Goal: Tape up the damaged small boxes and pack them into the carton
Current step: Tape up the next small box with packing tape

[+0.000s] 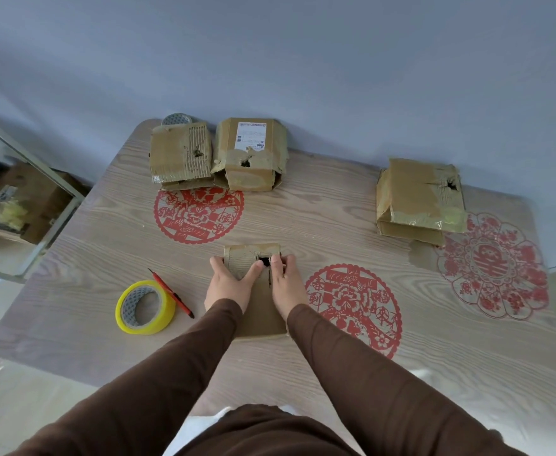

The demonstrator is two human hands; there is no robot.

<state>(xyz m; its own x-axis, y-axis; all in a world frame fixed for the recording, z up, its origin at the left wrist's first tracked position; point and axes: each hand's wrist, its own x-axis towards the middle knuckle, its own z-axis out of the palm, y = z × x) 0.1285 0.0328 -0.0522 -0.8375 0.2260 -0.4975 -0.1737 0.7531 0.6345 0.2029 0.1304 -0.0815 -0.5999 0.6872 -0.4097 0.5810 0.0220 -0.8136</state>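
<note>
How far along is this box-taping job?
Early. Nothing looks done: three boxes at the table's far side show open holes. Both hands, left and right, rest on a fourth box, hole untaped. The tape roll and cutter lie unused. No packing carton is visible on the table.

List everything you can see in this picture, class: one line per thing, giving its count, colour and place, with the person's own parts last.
Boxes: four, brown, each with a hole; two side by side at the far left, one at the far right, one under the hands.
Tape roll: one, yellow, near left.
Second tape roll: one, grey, behind the far-left box.
Knife: one, red and black, beside the yellow roll.
Paper cuts: three, red, flat on the table.
Table: one, pale wood grain.
Left hand: on the box, thumb by the hole.
Right hand: on the box, fingers at the hole.
Sleeves: two, brown.
</note>
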